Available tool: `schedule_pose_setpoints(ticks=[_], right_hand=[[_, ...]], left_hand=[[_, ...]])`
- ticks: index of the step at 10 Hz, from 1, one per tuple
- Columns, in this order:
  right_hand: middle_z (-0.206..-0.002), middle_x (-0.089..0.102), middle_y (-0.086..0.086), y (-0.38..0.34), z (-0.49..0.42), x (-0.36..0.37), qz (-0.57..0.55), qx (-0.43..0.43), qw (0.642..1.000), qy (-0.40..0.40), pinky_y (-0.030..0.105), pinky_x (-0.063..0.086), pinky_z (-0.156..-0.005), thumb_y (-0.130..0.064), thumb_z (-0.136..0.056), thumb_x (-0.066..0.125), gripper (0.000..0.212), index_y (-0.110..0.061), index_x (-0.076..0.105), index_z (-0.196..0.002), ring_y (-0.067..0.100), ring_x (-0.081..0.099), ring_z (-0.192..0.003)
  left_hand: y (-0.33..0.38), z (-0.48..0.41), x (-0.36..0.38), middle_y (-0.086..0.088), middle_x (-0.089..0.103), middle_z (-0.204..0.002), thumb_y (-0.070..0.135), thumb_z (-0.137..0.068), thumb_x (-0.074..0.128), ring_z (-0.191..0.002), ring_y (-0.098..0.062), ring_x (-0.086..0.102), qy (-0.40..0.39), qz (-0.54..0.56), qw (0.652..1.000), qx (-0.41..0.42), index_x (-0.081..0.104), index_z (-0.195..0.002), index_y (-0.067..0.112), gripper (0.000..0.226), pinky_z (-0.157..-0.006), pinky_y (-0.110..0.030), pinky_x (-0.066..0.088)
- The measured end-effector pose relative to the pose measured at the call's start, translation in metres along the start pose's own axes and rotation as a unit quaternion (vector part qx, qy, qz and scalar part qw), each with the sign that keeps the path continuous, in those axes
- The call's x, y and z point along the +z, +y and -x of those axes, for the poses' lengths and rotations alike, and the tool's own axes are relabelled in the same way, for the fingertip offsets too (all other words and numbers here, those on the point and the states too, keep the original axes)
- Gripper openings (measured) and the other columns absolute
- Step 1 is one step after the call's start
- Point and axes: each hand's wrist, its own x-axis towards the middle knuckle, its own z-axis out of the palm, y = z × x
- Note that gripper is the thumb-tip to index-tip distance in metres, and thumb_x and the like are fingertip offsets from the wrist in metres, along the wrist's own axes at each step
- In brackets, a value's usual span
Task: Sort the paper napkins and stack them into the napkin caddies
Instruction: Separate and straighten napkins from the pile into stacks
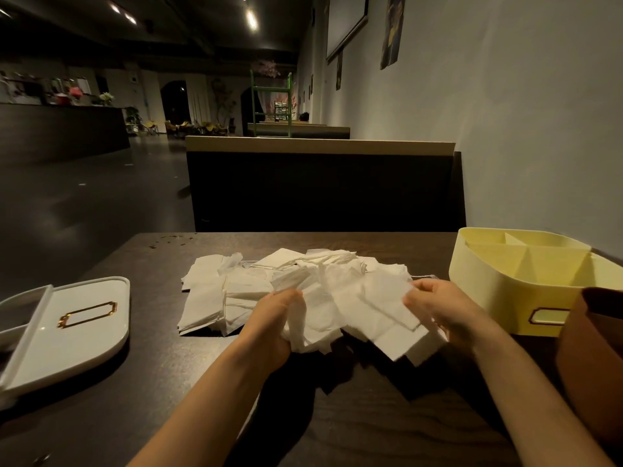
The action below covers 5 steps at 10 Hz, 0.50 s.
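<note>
Paper napkins (pixel 232 294) lie in a loose white heap in the middle of the dark surface (pixel 337 433). A fanned bunch (pixel 357 318) of them is lifted just off the heap's near edge, between the person's two hands. The left hand (pixel 274 321) grips the bunch's left end, its fingers (pixel 291 295) curled into the sheets. The right hand (pixel 438 306) pinches the right end, its fingers bent over the top edge.

From where I stand the sheets look feather-light, thin and limp. They sag, splay and slide over one another, and some are creased or ragged. I judge that a hard squeeze would crumple or tear them and a slack hold would let them scatter. The best hold seems a flat pinch across the folded edges, with the bunch squared first and both ends supported.

The yellow caddy (pixel 488 281) stands near the right hand, and its divided compartments show no napkins. A white lidded box (pixel 77 332) sits well apart on the left, and a brown container (pixel 593 348) stands in front of the caddy.
</note>
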Motion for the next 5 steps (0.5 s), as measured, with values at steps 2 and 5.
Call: schedule_pose_setpoints(ticks=[2,5], right_hand=[[-0.1,0.068,0.017,0.0077,-0.004,0.0107,0.212,-0.03,0.976,0.046,0.033,0.049,-0.071,-0.029,-0.081,0.065,0.037,0.001,0.068,-0.102,0.02,0.06,-0.081],[-0.101,0.066,0.009,0.0029,-0.0025,0.0088,0.259,0.007,0.966,0.0,0.034,0.055,-0.082,-0.027,-0.069,0.08,0.051,-0.002,0.063,-0.11,0.02,0.063,-0.09]], left_hand=[[0.0055,0.0037,0.002,-0.011,0.045,-0.088,-0.006,-0.087,0.042,-0.096,-0.034,0.047,0.049,-0.051,0.997,-0.008,0.05,-0.074,0.009,0.021,-0.077,-0.044,0.049],[-0.0005,-0.0047,-0.0022,-0.006,0.058,-0.083,0.011,-0.095,0.047,-0.072,-0.018,0.055,0.025,-0.026,0.998,0.048,0.055,-0.086,0.013,0.012,-0.066,-0.033,0.047]])
